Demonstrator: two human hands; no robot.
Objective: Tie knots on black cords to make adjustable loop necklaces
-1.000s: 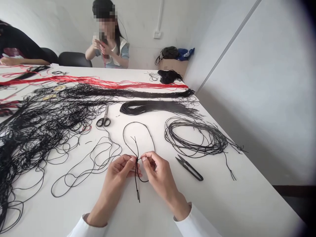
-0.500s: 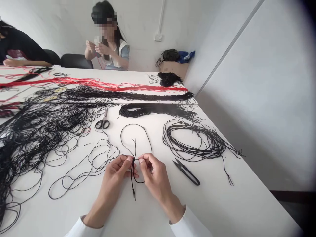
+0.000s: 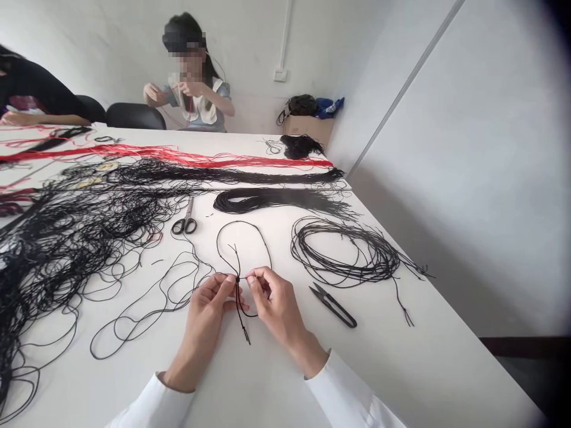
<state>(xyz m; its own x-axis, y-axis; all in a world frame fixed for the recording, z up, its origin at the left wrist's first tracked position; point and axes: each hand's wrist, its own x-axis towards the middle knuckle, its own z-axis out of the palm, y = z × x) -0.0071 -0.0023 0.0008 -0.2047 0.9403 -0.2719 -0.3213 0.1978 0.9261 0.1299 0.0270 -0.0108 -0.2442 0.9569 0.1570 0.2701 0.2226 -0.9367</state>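
Between my hands is a black cord with a small knot in its middle; a rounded loop of it lies on the table beyond, and two knotted tails hang toward me. My left hand pinches the cord at the left of the knot. On the other side, my right hand pinches a short strand that runs out from the knot. Right of that hand lie black thread snips. A long loose cord spreads in curves to the left of my left hand.
Black-handled scissors lie ahead. A coil of black cords sits at the right, a folded black bundle behind. Tangled black cord covers the left, with red cords farther back. Across the table a person handles red cord.
My hands and the knot have shifted slightly in the picture, still pinching the cord. The tails' lower end has swung a little right. The person opposite has moved their hands apart.
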